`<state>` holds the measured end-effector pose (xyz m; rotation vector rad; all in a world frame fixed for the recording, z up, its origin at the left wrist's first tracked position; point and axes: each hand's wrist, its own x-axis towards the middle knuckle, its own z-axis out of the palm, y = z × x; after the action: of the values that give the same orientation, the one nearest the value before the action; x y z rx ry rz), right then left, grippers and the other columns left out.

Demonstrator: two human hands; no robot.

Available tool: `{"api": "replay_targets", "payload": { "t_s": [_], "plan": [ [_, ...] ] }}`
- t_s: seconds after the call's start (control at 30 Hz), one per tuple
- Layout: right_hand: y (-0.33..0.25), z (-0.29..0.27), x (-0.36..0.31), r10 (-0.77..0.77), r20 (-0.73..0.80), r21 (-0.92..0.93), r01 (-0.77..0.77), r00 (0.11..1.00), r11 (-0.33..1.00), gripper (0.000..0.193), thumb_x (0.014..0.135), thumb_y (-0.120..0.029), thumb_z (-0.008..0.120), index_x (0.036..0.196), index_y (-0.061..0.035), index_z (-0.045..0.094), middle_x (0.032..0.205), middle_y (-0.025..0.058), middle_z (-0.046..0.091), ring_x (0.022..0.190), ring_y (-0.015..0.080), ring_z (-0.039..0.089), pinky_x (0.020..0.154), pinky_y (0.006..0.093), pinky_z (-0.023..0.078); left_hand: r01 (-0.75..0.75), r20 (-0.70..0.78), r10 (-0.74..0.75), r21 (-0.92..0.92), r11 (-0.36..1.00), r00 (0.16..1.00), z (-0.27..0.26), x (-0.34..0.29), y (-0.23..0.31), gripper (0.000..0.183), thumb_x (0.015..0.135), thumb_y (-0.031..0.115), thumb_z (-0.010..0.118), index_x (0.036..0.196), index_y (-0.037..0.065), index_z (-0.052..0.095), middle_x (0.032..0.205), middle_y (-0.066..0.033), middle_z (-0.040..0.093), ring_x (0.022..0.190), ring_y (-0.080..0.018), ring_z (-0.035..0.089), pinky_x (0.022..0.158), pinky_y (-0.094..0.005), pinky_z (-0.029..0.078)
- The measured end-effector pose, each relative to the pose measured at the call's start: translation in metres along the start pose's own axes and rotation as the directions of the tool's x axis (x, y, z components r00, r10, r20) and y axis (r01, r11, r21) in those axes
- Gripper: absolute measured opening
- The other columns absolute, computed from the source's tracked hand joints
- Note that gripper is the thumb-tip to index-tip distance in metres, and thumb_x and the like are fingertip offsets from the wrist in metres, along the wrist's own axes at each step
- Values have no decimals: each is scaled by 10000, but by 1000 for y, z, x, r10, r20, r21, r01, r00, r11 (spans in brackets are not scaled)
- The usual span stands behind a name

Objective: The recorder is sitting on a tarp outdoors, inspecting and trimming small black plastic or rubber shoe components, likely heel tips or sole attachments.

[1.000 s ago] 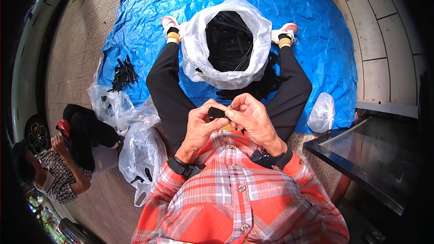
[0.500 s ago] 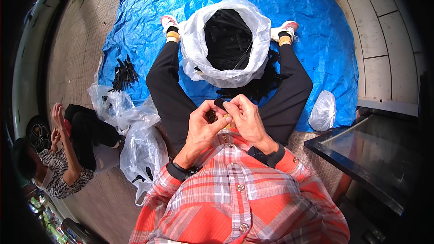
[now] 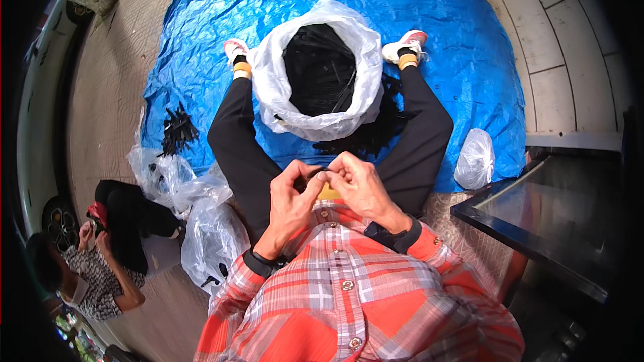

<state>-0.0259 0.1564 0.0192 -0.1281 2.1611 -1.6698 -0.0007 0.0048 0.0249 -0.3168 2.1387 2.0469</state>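
My left hand [image 3: 294,191] and my right hand [image 3: 361,186] meet over my lap, thumbs and fingertips pinched together. Between them is a small black strip, mostly hidden by my fingers. Its exact kind cannot be made out. Just beyond my hands, between my legs, stands a white translucent plastic bag [image 3: 267,87], its rim rolled open. Many thin black strips [image 3: 319,70] fill it. More black strips [image 3: 379,124] lie in a heap against the bag's near right side. Something yellow [image 3: 329,192] shows below my fingertips.
A blue tarp [image 3: 463,47] spreads under the bag and my feet. A small black pile [image 3: 179,131] and clear plastic bags [image 3: 211,234] lie left. A person [image 3: 100,261] sits beyond them. A tied white bag [image 3: 475,159] and a dark glass-topped table [image 3: 530,208] are right.
My fingertips have come closer together, and the black strip that stuck up between them is now mostly covered. The view has shifted slightly. The other person's hands have lowered.
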Motion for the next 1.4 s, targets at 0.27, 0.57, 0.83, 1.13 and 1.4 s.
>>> {"api": "replay_targets", "payload": {
  "t_s": [0.27, 0.57, 0.83, 1.13, 1.4],
  "plan": [
    [108, -57, -2, 452, -92, 552, -332, 887, 765, 198, 839, -33, 512, 1005, 53, 449, 803, 130, 560, 586, 148, 552, 491, 252, 469, 506, 308, -418, -313, 804, 855, -8, 17, -35, 162, 863, 74, 511, 1012, 13, 519, 779, -26, 542, 618, -92, 487, 585, -205, 398],
    [115, -81, 89, -117, -634, -277, -83, 765, 957, 307, 777, 43, 511, 1082, 14, 493, 1044, 212, 533, 969, 350, 539, 796, 358, 454, 531, 221, -509, -583, 615, 832, -30, 10, -50, 177, 918, 77, 418, 1043, -20, 497, 952, -120, 573, 751, -169, 590, 631, -256, 471],
    [71, -37, 219, -381, -391, -506, 150, 838, 850, 199, 759, 8, 563, 949, 6, 504, 903, 209, 528, 816, 355, 561, 708, 402, 461, 511, 325, -404, -658, 553, 855, -36, 17, -36, 173, 927, 81, 408, 1041, -13, 497, 946, -167, 614, 714, -191, 618, 603, -259, 485],
    [64, -47, 237, -533, -81, -762, 292, 842, 578, 173, 742, -13, 566, 910, -47, 550, 881, 127, 486, 851, 322, 503, 695, 421, 439, 436, 168, -458, -691, 576, 873, -59, 12, -61, 193, 874, 42, 522, 1052, -29, 549, 840, -110, 619, 660, -148, 602, 564, -226, 492],
    [56, -40, 259, -606, -48, -840, 297, 794, 455, 228, 703, -59, 620, 926, -59, 573, 911, 100, 513, 888, 283, 466, 741, 394, 389, 396, 135, -424, -676, 621, 896, -51, 22, -47, 191, 826, -24, 558, 1015, -36, 581, 885, -143, 627, 749, -193, 630, 673, -271, 536]
  ]
}}
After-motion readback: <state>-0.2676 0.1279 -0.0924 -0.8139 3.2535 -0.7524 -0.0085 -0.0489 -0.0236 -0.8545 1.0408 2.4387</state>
